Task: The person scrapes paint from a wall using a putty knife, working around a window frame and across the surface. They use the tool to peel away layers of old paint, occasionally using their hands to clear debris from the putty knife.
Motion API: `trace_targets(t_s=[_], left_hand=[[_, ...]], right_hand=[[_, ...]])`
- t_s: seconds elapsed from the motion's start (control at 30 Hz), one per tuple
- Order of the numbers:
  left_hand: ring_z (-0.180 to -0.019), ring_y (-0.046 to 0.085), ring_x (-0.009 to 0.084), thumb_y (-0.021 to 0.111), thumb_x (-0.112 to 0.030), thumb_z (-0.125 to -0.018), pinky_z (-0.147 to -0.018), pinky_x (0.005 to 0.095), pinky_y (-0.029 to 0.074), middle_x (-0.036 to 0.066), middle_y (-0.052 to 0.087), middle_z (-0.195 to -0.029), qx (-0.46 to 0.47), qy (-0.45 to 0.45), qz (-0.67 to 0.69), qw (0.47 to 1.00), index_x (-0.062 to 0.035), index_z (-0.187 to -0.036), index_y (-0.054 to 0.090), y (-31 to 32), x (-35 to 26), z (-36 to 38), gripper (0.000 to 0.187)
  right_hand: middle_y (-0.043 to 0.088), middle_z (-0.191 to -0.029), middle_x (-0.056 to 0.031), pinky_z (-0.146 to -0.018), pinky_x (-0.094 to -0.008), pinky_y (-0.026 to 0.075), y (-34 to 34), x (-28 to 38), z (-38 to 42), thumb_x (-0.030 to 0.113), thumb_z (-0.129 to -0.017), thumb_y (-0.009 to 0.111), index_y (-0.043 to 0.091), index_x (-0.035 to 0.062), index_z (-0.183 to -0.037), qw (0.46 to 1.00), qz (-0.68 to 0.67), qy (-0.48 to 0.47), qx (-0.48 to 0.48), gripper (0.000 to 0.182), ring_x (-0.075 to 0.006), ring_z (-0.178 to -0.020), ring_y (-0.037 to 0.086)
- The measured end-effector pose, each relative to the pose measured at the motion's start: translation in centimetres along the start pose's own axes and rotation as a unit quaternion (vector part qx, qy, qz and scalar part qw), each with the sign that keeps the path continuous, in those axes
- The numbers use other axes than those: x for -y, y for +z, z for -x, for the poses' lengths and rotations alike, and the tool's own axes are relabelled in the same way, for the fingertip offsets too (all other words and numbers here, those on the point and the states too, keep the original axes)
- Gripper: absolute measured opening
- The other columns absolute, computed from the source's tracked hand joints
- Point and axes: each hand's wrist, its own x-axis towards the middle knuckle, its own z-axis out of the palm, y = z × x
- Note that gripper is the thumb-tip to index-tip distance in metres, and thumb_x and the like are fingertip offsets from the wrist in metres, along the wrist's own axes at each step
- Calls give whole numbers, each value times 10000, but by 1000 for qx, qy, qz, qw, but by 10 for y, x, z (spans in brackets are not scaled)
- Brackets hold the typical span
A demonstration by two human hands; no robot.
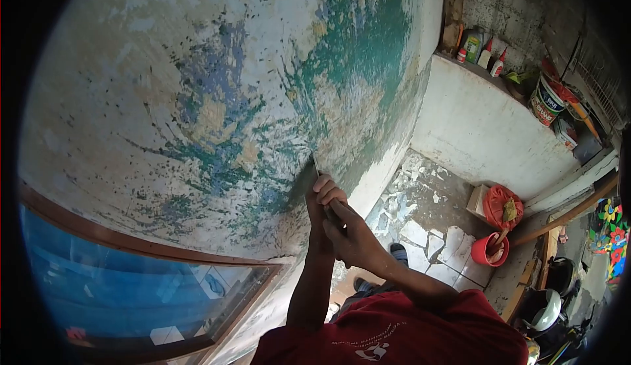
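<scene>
Both my hands are closed together around a scraper, whose thin blade shows nearly edge-on and meets the painted wall. My left hand is nearer the blade, with its fingers curled over. Lower down, my right hand wraps the handle end; most of the handle is hidden by the fingers. The wall carries worn patches of green, blue and beige paint, with scratch marks near the blade.
Left of me is a wood-framed window with blue behind it. White flakes and broken tiles cover the floor. A red bucket and red bag stand right. Bottles and a paint pail sit on a ledge.
</scene>
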Motion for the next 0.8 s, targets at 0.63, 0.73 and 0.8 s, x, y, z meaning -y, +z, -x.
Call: trace_targets(t_s=[0.63,0.73,0.8], left_hand=[[-445,393,77,355,-120,-961,-444,200,389,-2,434,-603,20,31,43,998,-24,-844,448,1,1,-15,177],[-438,366,75,411,-86,-936,-448,182,370,-17,430,-612,-11,53,38,998,-61,-803,429,-2,10,-31,136],[-440,382,77,400,-75,-933,-443,187,377,-13,439,-616,67,2,-11,998,-41,-853,440,-27,-17,-18,96]], right_hand=[[490,-903,-200,-745,-324,429,-4,9,-13,22,-848,497,456,-40,-1034,999,21,-31,-15,200,-234,-825,496],[493,-890,-192,-740,-325,430,-16,12,-23,52,-856,507,457,-40,-1026,1000,18,-10,-24,200,-230,-819,494],[498,-898,-192,-747,-326,431,-16,6,-10,60,-855,512,461,-46,-1032,999,37,10,12,212,-235,-832,505]])
